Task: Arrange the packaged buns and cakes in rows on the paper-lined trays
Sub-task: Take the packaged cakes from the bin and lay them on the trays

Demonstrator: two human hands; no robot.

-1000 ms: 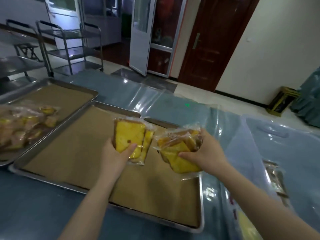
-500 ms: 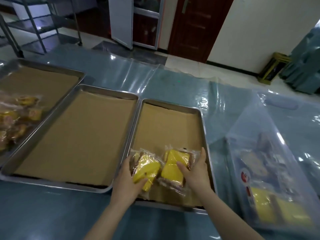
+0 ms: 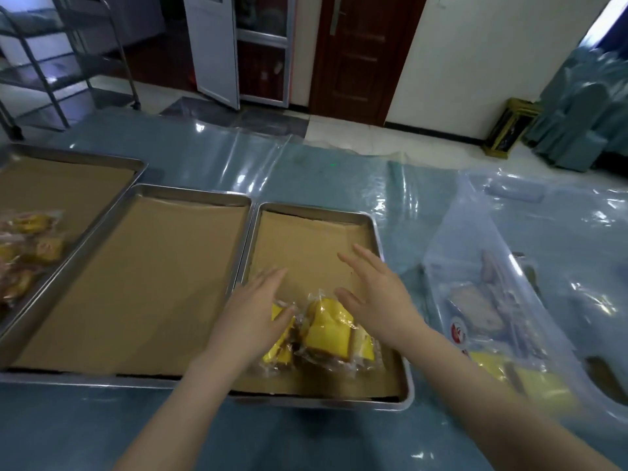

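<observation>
At the near end of the right-hand steel tray lined with brown paper [image 3: 316, 209], two yellow cake slices in clear wrappers now lie side by side. One is the left packet [image 3: 280, 351] and the other is the right packet [image 3: 328, 331], and their edges touch or overlap slightly. Half a second ago each hand was curled around one of these packets as it came down onto the paper. Both grips have since let go.

The left hand [image 3: 253, 311] has its fingers straight, and it covers the left edge of its packet with the thumb against the wrapper. The right hand [image 3: 377, 297] is spread and released, lifted a little beyond and to the right of its packet. Whether it is touching the wrapper I cannot tell.

I judge this pair to be the start of the first row on this tray, with all the paper beyond them bare. The middle paper-lined tray [image 3: 190, 193] holds nothing yet. The far-left tray [image 3: 102, 158] carries a loose pile of wrapped buns [image 3: 30, 246]. More stock waits in the clear plastic bag [image 3: 492, 300] on the blue-green tabletop [image 3: 323, 171], just right of the tray.
</observation>
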